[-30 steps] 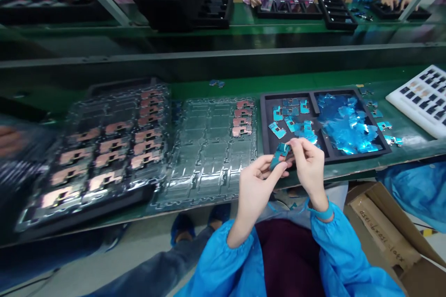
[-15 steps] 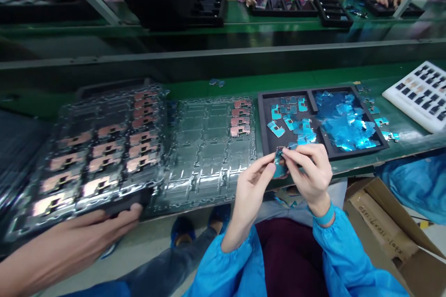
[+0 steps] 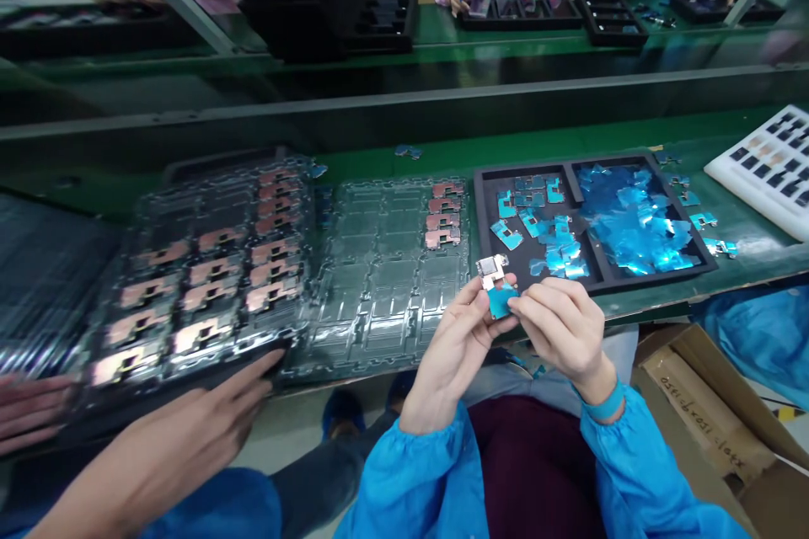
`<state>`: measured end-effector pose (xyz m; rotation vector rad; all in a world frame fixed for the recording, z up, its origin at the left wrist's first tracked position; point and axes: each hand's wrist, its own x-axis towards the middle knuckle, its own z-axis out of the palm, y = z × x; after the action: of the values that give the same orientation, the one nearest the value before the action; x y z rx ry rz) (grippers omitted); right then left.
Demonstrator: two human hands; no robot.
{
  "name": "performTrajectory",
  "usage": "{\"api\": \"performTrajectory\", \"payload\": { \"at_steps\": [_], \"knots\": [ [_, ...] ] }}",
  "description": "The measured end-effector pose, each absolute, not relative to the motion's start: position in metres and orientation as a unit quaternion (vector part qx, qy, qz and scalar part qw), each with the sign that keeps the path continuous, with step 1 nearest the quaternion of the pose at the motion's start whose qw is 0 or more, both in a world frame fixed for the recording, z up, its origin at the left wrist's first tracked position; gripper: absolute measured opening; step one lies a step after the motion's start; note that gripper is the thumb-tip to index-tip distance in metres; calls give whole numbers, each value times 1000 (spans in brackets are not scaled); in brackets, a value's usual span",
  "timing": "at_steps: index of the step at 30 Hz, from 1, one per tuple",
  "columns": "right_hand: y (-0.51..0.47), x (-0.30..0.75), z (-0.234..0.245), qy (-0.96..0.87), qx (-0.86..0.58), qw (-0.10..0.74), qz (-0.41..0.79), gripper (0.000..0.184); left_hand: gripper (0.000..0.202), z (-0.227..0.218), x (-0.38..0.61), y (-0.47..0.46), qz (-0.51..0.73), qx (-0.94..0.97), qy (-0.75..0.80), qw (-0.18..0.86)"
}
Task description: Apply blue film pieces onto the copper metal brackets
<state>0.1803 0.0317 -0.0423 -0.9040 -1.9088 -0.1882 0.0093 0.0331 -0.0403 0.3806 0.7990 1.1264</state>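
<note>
Flanking the black divided tray (image 3: pixel 482 215) on its left, a clear blister tray (image 3: pixel 354 257) carries copper-coloured parts (image 3: pixel 444 206). Off the divided tray's front left corner, a worker's left hand (image 3: pixel 450 345) pinches a circuit board (image 3: pixel 491 269); the right hand (image 3: pixel 564 324), fingertips bunched, grips the edge of its blue film (image 3: pixel 501 301), apparently mid-peel, which next calls for a steady left hold. Working room lies before the tray's raised wall; a heap of loose film (image 3: pixel 638 223) crowds its right compartment.

The left arm (image 3: pixel 410 472) and right arm (image 3: pixel 650 472) angle inward from the bottom edge. Right of and below centre, the left hand (image 3: pixel 450 349) pinches thumb against fingers; beside it, the right hand (image 3: pixel 562 328) has its fingers curled.
</note>
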Motion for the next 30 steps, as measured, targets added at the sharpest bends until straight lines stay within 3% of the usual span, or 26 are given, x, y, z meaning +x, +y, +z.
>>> {"api": "performTrajectory", "payload": {
  "at_steps": [10,16,19,21,23,27,30],
  "knots": [
    [20,189,-53,-787,-351,506,-35,26,17,-37,8,43,555,148,357,737],
    [27,196,-54,-657,-458,596,-60,24,23,-41,6,48,612,178,360,681],
    [50,208,-55,-613,-587,524,-63,18,29,-39,4,47,620,214,378,653],
    [64,213,-55,-633,-635,441,-44,24,35,-38,6,45,623,222,399,636],
    [70,211,-54,-652,-636,412,-25,31,39,-39,8,44,627,218,416,621],
    [56,181,-50,-679,-547,475,119,46,40,-46,18,40,639,206,437,599],
    [43,157,-50,-665,-498,495,254,36,39,-50,25,36,642,215,449,584]
  ]
}}
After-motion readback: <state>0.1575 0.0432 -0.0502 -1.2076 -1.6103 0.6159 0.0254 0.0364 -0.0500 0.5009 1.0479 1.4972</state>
